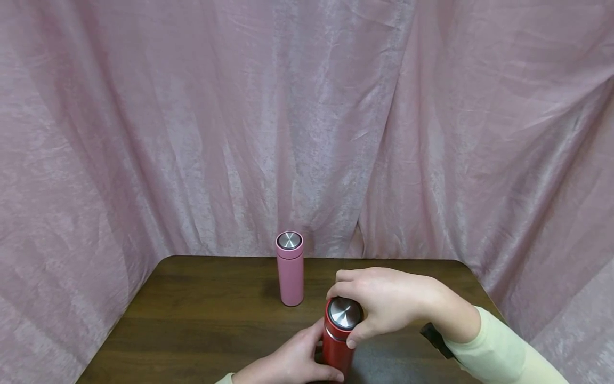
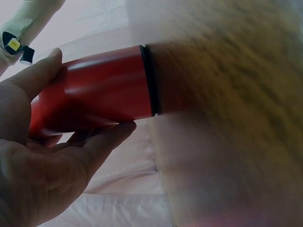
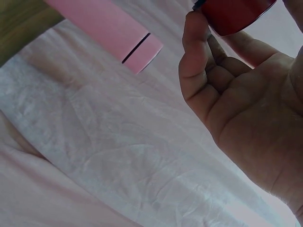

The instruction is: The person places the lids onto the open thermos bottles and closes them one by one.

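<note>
A red vacuum flask (image 1: 338, 351) stands roughly upright near the front of the wooden table (image 1: 192, 325). My left hand (image 1: 295, 356) grips its body, thumb on one side and fingers on the other. The black base rim (image 2: 149, 80) of the flask is close to the tabletop; whether it touches I cannot tell. From above, my right hand (image 1: 386, 296) holds the red lid (image 1: 346, 313) with its silver top, thumb and fingers around the edge. A silver band shows just under the lid. Farther back, a pink vacuum flask (image 1: 291, 280) stands upright with its lid on, apart from both hands.
Pink velvet curtains (image 1: 216, 133) hang behind the table and along its sides. The table's back edge lies a short way behind the pink flask. A black strap (image 1: 436, 340) is on the right forearm by a pale green sleeve (image 1: 503, 346).
</note>
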Demonstrator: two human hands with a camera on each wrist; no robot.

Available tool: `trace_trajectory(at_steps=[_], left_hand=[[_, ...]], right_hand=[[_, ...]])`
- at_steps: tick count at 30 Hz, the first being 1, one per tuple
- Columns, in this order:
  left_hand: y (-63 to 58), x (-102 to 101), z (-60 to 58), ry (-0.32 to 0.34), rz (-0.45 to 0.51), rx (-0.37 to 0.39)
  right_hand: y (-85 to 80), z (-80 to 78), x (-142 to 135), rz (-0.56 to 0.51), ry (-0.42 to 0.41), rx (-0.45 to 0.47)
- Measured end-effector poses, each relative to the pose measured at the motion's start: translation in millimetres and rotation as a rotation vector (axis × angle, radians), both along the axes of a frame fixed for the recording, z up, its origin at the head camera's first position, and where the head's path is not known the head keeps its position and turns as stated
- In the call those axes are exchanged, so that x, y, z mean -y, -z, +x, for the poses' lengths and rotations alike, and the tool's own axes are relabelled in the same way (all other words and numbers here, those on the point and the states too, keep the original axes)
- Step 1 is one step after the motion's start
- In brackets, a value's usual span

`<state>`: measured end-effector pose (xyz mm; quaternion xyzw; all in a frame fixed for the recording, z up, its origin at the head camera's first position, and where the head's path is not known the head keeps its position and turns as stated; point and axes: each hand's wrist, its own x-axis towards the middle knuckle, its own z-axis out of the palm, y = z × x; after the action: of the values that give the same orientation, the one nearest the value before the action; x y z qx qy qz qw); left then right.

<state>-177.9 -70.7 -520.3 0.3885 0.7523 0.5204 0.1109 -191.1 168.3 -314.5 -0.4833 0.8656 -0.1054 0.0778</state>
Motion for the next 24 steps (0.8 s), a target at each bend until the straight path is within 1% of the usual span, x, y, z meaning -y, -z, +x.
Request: trace_trajectory(at_steps=[7, 14, 18, 24], left_hand=[[-0.6, 0.1, 0.1, 0.001, 0.004, 0.002], [-0.9, -0.3, 0.0, 0.011, 0.011, 0.021], [-0.3, -0.2, -0.2, 0.011, 0.009, 0.021], [1.2, 0.0, -1.3, 0.011, 0.0, -0.003]], right_hand=[[1.9, 0.6, -0.7, 0.001, 0.002, -0.018], [3.4, 1.3, -2.4, -0.011, -0.009, -0.033], [5.4, 1.4, -3.9, -0.023, -0.004, -0.016], [13.2, -0.3, -7.8, -0.058, 0.014, 0.033]])
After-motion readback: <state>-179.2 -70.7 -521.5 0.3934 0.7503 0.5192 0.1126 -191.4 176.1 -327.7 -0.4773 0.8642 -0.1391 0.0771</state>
